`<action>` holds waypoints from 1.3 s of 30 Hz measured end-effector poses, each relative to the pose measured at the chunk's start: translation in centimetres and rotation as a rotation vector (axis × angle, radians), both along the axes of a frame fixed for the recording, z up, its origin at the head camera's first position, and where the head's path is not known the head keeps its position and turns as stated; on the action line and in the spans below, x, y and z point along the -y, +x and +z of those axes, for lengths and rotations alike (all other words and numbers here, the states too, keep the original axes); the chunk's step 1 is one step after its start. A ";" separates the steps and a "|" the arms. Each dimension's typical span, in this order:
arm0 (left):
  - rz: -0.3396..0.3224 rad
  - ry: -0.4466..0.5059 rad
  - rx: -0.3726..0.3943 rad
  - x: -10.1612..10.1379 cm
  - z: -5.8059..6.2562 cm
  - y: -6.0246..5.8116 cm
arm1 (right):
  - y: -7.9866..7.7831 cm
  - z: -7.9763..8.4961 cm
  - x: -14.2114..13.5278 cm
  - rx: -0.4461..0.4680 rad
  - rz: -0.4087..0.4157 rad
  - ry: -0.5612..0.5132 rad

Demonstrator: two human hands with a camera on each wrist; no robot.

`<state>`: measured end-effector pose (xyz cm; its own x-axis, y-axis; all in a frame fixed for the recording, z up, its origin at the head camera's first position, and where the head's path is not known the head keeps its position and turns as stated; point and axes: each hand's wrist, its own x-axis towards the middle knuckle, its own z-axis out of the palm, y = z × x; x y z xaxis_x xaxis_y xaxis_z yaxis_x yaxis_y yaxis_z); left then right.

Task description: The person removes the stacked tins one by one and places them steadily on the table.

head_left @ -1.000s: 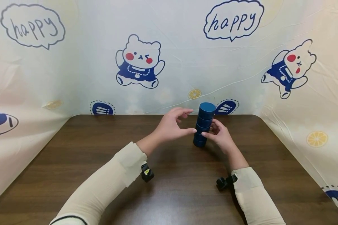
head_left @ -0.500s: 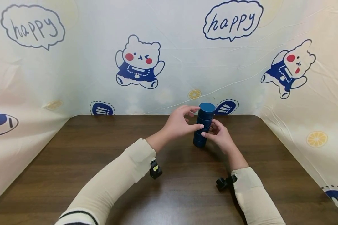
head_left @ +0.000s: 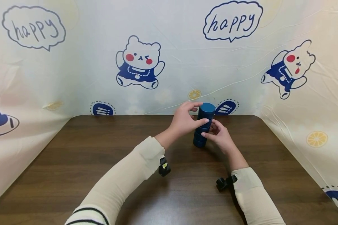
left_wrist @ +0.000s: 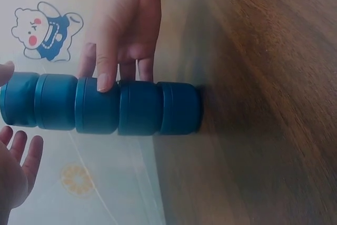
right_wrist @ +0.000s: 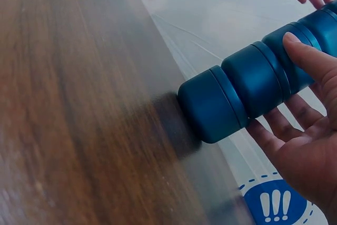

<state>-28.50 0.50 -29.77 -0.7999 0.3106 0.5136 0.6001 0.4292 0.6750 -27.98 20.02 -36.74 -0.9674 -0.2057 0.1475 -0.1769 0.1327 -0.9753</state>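
Observation:
A stack of several blue round lidded tins (head_left: 207, 108) stands upright on the table, leaning slightly in the head view. My right hand (head_left: 221, 138) holds the middle of the stack. In the right wrist view its thumb (right_wrist: 293, 39) lies on the third tin from the bottom, with the fingers on the other side. My left hand (head_left: 185, 118) is around the top of the stack. Its thumb is right at the top tin in the left wrist view, and its fingers (left_wrist: 32, 156) spread loosely on the far side, a small gap from the tin.
The brown wooden table (head_left: 101, 162) ends not far behind the stack. A printed curtain (head_left: 174, 56) with bears and lettering hangs behind and at both sides. Black wrist cameras (head_left: 164, 167) sit at both cuffs.
My left hand has moved right and slightly up, from beside the stack to around its top tin. My right hand and the tins have stayed in place.

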 end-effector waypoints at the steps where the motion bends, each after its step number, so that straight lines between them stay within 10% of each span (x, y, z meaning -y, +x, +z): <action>1: 0.003 0.001 0.000 -0.1 0.0 -0.1 | 0.2 0.2 0.1 0.000 0.001 0.001; 39: -0.018 0.135 0.047 -0.9 -1.0 -1.1 | -1.1 -1.4 -0.5 0.008 -0.003 -0.001</action>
